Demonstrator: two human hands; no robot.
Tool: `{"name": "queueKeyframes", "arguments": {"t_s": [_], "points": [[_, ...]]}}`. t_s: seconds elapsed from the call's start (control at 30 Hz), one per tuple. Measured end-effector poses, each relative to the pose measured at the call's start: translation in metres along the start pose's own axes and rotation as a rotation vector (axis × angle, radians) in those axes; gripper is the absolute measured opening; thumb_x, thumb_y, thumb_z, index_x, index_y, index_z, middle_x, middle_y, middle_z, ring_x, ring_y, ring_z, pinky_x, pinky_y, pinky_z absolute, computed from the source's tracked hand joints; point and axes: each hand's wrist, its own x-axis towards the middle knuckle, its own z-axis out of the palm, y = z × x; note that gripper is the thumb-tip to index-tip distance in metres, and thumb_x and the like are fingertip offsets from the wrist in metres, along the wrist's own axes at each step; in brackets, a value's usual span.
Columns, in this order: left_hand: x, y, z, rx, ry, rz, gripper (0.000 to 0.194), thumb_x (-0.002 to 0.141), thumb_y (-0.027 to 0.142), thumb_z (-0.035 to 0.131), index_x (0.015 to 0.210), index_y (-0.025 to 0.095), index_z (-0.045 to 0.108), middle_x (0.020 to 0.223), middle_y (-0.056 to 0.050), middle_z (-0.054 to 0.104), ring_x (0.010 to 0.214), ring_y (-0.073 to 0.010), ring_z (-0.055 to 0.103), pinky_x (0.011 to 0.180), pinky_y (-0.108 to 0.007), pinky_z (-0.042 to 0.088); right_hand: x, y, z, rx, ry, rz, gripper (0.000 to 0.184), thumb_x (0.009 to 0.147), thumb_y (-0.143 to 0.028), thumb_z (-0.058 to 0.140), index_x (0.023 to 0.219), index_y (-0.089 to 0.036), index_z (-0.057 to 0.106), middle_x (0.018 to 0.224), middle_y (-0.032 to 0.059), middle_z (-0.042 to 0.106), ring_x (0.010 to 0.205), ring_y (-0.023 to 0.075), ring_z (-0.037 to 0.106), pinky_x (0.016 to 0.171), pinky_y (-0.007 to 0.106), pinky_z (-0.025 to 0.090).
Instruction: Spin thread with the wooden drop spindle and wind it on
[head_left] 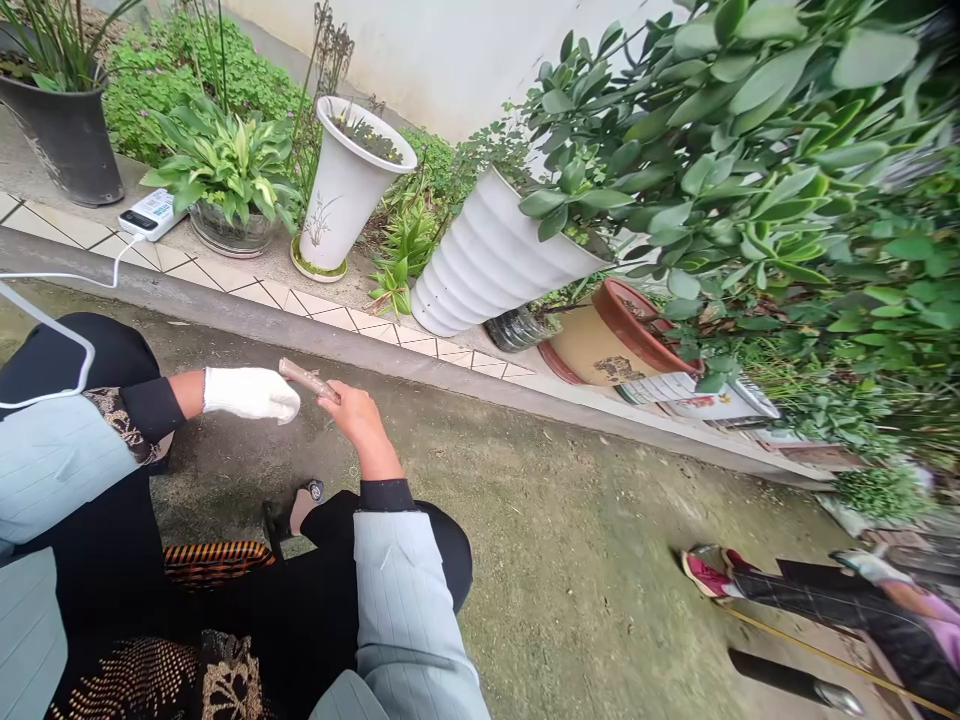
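Observation:
In the head view my right hand (354, 412) is bare and its fingers are wrapped round a short wooden stick (298, 374). The stick's pale end points up and to the left, above my left hand (251, 393). A white knitted glove covers the left hand, and its fingers are pressed together and curled downward. Whatever the gloved fingers may hold is hidden. The two hands are close but apart, over the concrete ground in front of my knees.
A tiled ledge (274, 293) runs across ahead, bearing a white flowerpot (341, 200), a ribbed white planter (495, 255) and a brown pot (600, 335). A white power bank (152, 214) with a cable lies there. Another person (832, 600) in red shoes is at lower right.

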Motion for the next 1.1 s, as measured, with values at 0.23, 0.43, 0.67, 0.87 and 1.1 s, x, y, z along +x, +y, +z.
{"name": "queueKeyframes", "arguments": {"t_s": [0.23,0.43,0.67,0.87,1.1], "points": [[-0.004,-0.007,-0.013,0.156,0.008,-0.016,0.029,0.090,0.032,0.043,0.071,0.017,0.058,0.067,-0.001,0.060,0.057,-0.0126,0.043,0.058,-0.023,0.030,-0.006,-0.002,0.006,0.282,-0.650,-0.309,0.026,0.076,-0.032,0.066,0.099,-0.021,0.071,0.071,-0.0021,0.060,0.060,0.0101,0.049,0.059,0.022,0.036],[-0.004,-0.008,-0.015,-0.129,0.014,-0.019,0.030,0.092,0.033,0.041,0.082,0.013,0.061,0.077,-0.002,0.062,0.068,-0.0117,0.049,0.064,-0.020,0.035,-0.021,-0.008,-0.022,0.906,-0.425,-0.312,0.039,0.072,-0.034,0.070,0.107,-0.016,0.065,0.069,-0.0027,0.057,0.057,0.0080,0.046,0.056,0.022,0.039],[0.001,-0.004,-0.008,-0.043,-0.036,0.013,0.030,0.094,0.031,0.039,0.079,0.014,0.057,0.074,0.000,0.057,0.065,-0.0100,0.045,0.064,-0.020,0.033,0.004,0.010,-0.014,1.046,0.274,0.023,0.027,0.080,-0.044,0.058,0.081,-0.017,0.058,0.063,-0.0031,0.051,0.049,0.0076,0.041,0.047,0.021,0.035],[-0.002,0.006,-0.007,0.116,-0.123,-0.002,0.020,0.088,0.020,0.043,0.074,0.016,0.056,0.068,0.002,0.056,0.058,-0.0099,0.041,0.059,-0.022,0.029,0.008,0.010,0.003,0.135,0.144,0.108,0.028,0.082,-0.042,0.058,0.098,-0.021,0.066,0.077,0.0043,0.065,0.069,0.0167,0.055,0.062,0.026,0.037],[-0.007,-0.008,-0.015,0.105,-0.006,0.028,0.031,0.092,0.035,0.041,0.075,0.017,0.062,0.072,-0.002,0.061,0.061,-0.0130,0.044,0.062,-0.024,0.031,0.001,-0.005,0.016,-0.018,-0.425,-0.292,0.023,0.078,-0.039,0.066,0.088,-0.018,0.070,0.069,0.0005,0.060,0.064,0.0125,0.049,0.058,0.023,0.031]]}}
